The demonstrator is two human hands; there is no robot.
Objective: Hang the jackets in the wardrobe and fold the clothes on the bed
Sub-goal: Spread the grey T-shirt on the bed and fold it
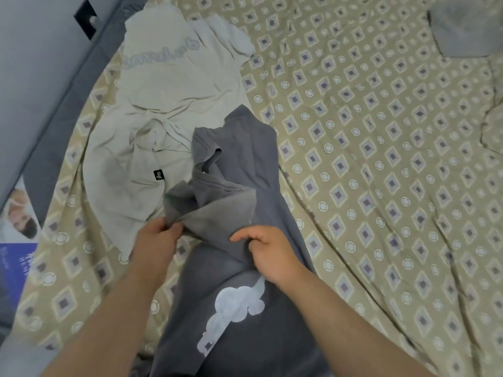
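Observation:
A dark grey shirt (245,164) with a pale cloud print lies crumpled lengthwise on the bed, running from the bottom middle up to the centre. My left hand (155,243) pinches a lighter, turned-out fold of it at its left edge. My right hand (269,251) grips the same shirt's cloth just to the right, fingers curled into the fabric. A pale beige shirt (160,88) with faint lettering lies spread and wrinkled to the upper left, partly under the grey one.
The bed sheet (381,159) is olive with a diamond pattern and stretches wide to the right. A grey garment (462,25) rests at the top right corner. A dark bed frame edge (68,85) and a printed paper (19,213) lie along the left.

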